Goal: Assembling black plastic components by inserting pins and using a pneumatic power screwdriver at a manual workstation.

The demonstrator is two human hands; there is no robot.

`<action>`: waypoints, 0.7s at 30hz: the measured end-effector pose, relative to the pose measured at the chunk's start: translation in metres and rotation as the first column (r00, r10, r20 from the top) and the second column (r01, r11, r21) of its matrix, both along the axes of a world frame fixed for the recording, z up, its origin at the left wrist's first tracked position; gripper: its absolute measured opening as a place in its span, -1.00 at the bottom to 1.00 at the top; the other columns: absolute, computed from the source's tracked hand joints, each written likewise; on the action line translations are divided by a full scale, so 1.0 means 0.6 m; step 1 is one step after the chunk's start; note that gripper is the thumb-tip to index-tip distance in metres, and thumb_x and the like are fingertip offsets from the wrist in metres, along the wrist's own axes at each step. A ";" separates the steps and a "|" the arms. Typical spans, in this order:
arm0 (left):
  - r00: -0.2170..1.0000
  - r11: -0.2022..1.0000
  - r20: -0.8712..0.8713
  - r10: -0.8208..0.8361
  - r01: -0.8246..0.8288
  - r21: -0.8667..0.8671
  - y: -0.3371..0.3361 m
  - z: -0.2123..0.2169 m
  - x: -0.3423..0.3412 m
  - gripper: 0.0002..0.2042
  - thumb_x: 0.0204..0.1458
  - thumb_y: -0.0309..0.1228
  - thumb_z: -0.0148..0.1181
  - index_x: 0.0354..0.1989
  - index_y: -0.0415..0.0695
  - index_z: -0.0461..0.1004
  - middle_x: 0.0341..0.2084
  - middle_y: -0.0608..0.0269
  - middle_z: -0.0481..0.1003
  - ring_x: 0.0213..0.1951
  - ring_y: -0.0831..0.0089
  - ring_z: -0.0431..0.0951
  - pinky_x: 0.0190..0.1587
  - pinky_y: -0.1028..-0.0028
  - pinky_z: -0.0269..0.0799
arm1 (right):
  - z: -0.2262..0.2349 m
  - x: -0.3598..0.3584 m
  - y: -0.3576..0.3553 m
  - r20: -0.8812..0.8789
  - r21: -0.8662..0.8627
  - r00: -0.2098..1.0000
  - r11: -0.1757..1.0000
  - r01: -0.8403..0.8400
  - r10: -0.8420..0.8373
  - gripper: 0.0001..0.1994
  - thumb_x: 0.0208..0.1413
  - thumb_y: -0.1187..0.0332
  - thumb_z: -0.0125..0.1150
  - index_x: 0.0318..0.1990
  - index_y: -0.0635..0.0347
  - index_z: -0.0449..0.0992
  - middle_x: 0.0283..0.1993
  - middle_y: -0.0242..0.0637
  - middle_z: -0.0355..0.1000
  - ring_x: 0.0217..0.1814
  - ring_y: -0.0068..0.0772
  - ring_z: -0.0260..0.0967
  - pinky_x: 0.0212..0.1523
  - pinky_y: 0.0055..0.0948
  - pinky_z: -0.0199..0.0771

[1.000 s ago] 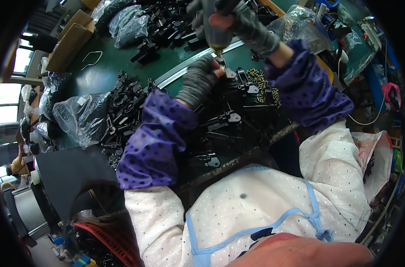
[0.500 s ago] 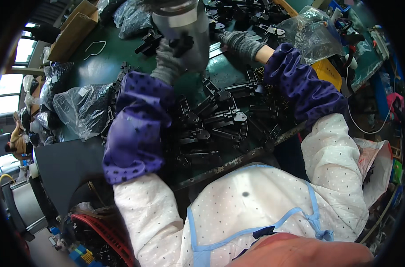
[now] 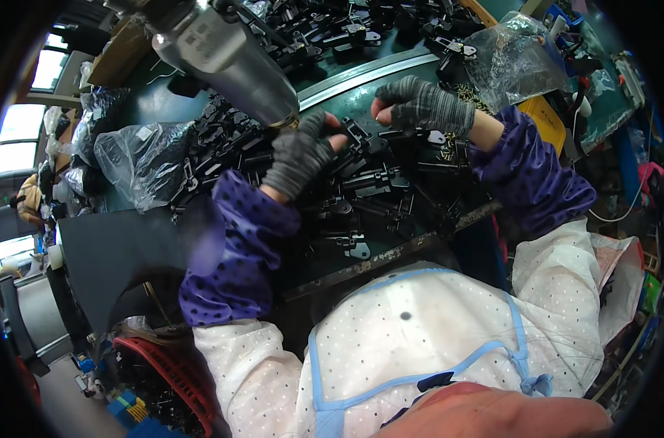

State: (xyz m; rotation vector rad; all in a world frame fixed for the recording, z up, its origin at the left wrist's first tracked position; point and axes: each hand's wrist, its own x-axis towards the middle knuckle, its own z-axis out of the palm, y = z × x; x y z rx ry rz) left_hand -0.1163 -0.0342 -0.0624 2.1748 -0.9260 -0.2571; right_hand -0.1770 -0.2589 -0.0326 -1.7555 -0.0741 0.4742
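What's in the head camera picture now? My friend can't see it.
In grey fingerless gloves, the left hand is by the lower end of a big metal tool, and the right hand is curled across from it, over a green table. Many black parts lie around them, with a plastic bag at left.

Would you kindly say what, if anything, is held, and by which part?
The left hand seems empty; whether the right hand pinches something tiny, and where, cannot be told.

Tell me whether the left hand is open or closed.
The left hand is partly open: its bare thumb tip and fingertip stand apart. Whether it touches the silver tool, I cannot tell.
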 end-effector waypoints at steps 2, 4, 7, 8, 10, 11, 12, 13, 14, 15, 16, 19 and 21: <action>1.000 1.000 0.017 -0.007 0.007 -0.015 -0.016 0.025 -0.028 -0.75 -0.24 -0.34 0.24 -0.38 -0.14 0.39 -0.51 0.20 0.46 -0.43 0.41 0.48 -0.35 0.48 0.36 | 0.008 -0.003 0.014 0.027 -0.031 0.999 0.999 -0.026 0.027 -0.85 -0.08 0.38 0.11 -0.34 0.22 0.44 -0.49 -0.43 0.35 -0.48 -0.66 0.26 -0.46 -0.65 0.31; 0.999 0.997 0.048 -0.002 0.006 -0.080 -0.020 0.026 -0.041 -0.78 -0.24 -0.33 0.23 -0.40 -0.11 0.41 -0.55 0.20 0.47 -0.46 0.37 0.49 -0.38 0.47 0.36 | 0.008 0.001 0.025 0.045 -0.028 0.996 0.997 -0.073 0.074 -0.84 -0.08 0.36 0.12 -0.34 0.22 0.45 -0.45 -0.41 0.37 -0.37 -0.62 0.27 -0.33 -0.58 0.31; 0.991 0.999 0.130 0.025 -0.031 0.045 -0.023 0.020 -0.053 -0.77 -0.26 -0.32 0.24 -0.41 -0.11 0.42 -0.54 0.19 0.48 -0.46 0.34 0.50 -0.39 0.47 0.36 | -0.015 0.006 0.027 0.064 0.012 0.994 0.996 -0.092 0.092 -0.82 -0.06 0.31 0.12 -0.34 0.21 0.43 -0.53 -0.53 0.27 -0.55 -0.78 0.15 -0.54 -0.75 0.20; 0.991 0.995 0.131 0.040 -0.051 0.085 -0.024 0.021 -0.056 -0.76 -0.27 -0.31 0.25 -0.41 -0.11 0.43 -0.54 0.19 0.48 -0.46 0.33 0.50 -0.40 0.46 0.36 | -0.017 0.007 0.028 0.067 0.010 0.994 0.996 -0.090 0.090 -0.82 -0.06 0.31 0.12 -0.34 0.21 0.43 -0.53 -0.53 0.27 -0.55 -0.78 0.15 -0.54 -0.75 0.20; 0.988 0.996 0.153 0.037 -0.049 0.076 -0.019 0.017 -0.058 -0.77 -0.26 -0.30 0.24 -0.42 -0.10 0.43 -0.55 0.19 0.48 -0.46 0.33 0.50 -0.41 0.46 0.36 | -0.021 0.008 0.033 0.067 0.000 0.995 0.997 -0.080 0.080 -0.82 -0.07 0.30 0.12 -0.34 0.20 0.43 -0.53 -0.53 0.28 -0.55 -0.77 0.15 -0.54 -0.74 0.20; 0.984 0.997 0.173 0.032 -0.044 0.068 -0.018 0.014 -0.058 -0.77 -0.26 -0.30 0.24 -0.42 -0.10 0.43 -0.55 0.19 0.48 -0.46 0.33 0.50 -0.41 0.45 0.36 | -0.022 0.010 0.035 0.067 0.000 0.995 0.997 -0.079 0.079 -0.82 -0.07 0.30 0.12 -0.34 0.20 0.43 -0.53 -0.53 0.28 -0.55 -0.77 0.15 -0.54 -0.74 0.20; 0.984 0.997 0.175 0.034 -0.046 0.066 -0.018 0.010 -0.059 -0.77 -0.26 -0.30 0.24 -0.42 -0.10 0.43 -0.55 0.19 0.48 -0.46 0.33 0.50 -0.41 0.45 0.36 | -0.020 0.012 0.038 0.077 -0.043 0.992 0.995 -0.093 0.096 -0.82 -0.07 0.31 0.12 -0.34 0.20 0.43 -0.53 -0.52 0.28 -0.54 -0.76 0.15 -0.54 -0.73 0.21; 0.984 0.997 0.175 0.043 -0.054 0.063 -0.019 0.005 -0.059 -0.77 -0.26 -0.29 0.24 -0.43 -0.10 0.43 -0.57 0.19 0.47 -0.47 0.32 0.50 -0.42 0.45 0.36 | -0.019 0.013 0.040 0.087 -0.086 0.990 0.991 -0.106 0.114 -0.83 -0.07 0.31 0.12 -0.35 0.19 0.43 -0.53 -0.51 0.28 -0.54 -0.76 0.16 -0.54 -0.73 0.21; 0.983 0.996 0.175 0.052 -0.063 0.060 -0.020 0.003 -0.060 -0.77 -0.26 -0.28 0.23 -0.44 -0.10 0.44 -0.58 0.19 0.47 -0.48 0.31 0.49 -0.42 0.44 0.35 | -0.016 0.013 0.042 0.088 -0.087 0.989 0.990 -0.107 0.115 -0.83 -0.07 0.31 0.12 -0.35 0.19 0.43 -0.53 -0.51 0.28 -0.54 -0.76 0.16 -0.54 -0.73 0.21; 0.983 0.996 0.176 0.053 -0.065 0.060 -0.020 0.003 -0.060 -0.77 -0.26 -0.28 0.23 -0.44 -0.10 0.44 -0.58 0.19 0.47 -0.48 0.31 0.49 -0.42 0.44 0.35 | -0.014 0.013 0.044 0.046 -0.127 0.992 0.986 -0.109 0.115 -0.84 -0.07 0.32 0.12 -0.36 0.19 0.44 -0.54 -0.51 0.29 -0.52 -0.75 0.17 -0.52 -0.71 0.22; 0.984 0.996 0.172 0.052 -0.065 0.068 -0.019 0.003 -0.061 -0.77 -0.25 -0.27 0.23 -0.44 -0.10 0.43 -0.59 0.19 0.46 -0.48 0.30 0.49 -0.43 0.43 0.35 | -0.013 0.013 0.045 0.005 -0.166 0.993 0.980 -0.112 0.114 -0.84 -0.07 0.32 0.11 -0.36 0.20 0.44 -0.54 -0.50 0.29 -0.51 -0.74 0.18 -0.49 -0.69 0.23; 0.982 0.994 0.180 0.052 -0.068 0.086 -0.023 0.009 -0.068 -0.77 -0.24 -0.25 0.22 -0.45 -0.11 0.43 -0.60 0.18 0.45 -0.50 0.28 0.48 -0.44 0.42 0.34 | -0.035 0.022 0.035 0.057 -0.182 0.988 0.975 -0.131 0.143 -0.86 -0.10 0.36 0.11 -0.37 0.17 0.46 -0.52 -0.42 0.37 -0.44 -0.59 0.26 -0.37 -0.56 0.29; 0.980 0.992 0.189 0.056 -0.075 0.099 -0.025 0.009 -0.070 -0.77 -0.24 -0.25 0.22 -0.45 -0.11 0.43 -0.60 0.17 0.45 -0.50 0.28 0.47 -0.45 0.41 0.34 | -0.040 0.027 0.029 0.051 -0.195 0.984 0.968 -0.156 0.169 -0.87 -0.10 0.36 0.11 -0.37 0.17 0.46 -0.53 -0.42 0.37 -0.45 -0.60 0.26 -0.39 -0.56 0.29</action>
